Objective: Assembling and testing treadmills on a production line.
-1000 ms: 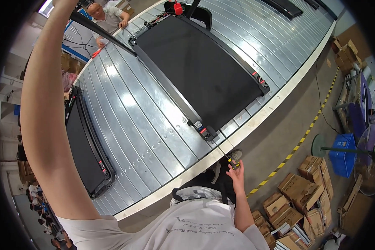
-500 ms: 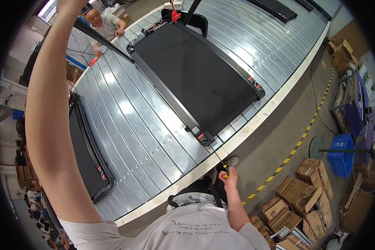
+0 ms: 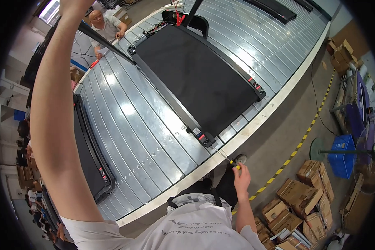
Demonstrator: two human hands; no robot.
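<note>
Right hand grips a yellow-handled screwdriver, shaft angled up-left to the near corner of the black treadmill. Left hand closed on the treadmill's raised handrail. Treadmill lies on a ribbed metal conveyor; cardboard boxes stand on the concrete floor.

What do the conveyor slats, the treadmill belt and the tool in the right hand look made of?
Conveyor slats: bare metal, probably aluminium or steel, brushed grey with bright glare streaks. Treadmill belt: matte black, likely rubber or fabric, no shine. Tool in the right hand: thin shiny metal shaft, yellow handle, probably plastic.
</note>
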